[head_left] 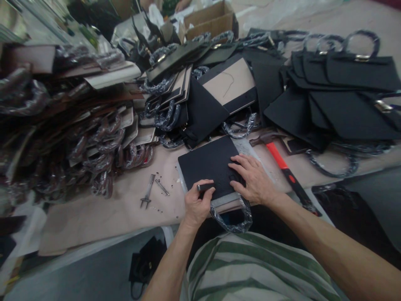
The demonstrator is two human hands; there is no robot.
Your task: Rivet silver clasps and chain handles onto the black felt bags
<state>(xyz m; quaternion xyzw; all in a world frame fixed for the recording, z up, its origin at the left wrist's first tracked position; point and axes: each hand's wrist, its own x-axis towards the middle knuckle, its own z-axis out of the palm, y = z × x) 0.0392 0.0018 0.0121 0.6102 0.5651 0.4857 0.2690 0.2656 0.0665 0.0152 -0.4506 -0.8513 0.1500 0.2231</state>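
Note:
A flat black bag panel lies on a metal plate at the table's near edge, its plastic-wrapped handle hanging over the edge. My left hand is closed round a small dark metal punch held against the panel's near edge. My right hand lies flat on the panel's right side, fingers spread, pressing it down.
A hammer with an orange-and-black handle lies right of the panel. Small metal tools lie to the left. Stacks of black bags fill the back and right, brown ones the left. A cardboard box stands behind.

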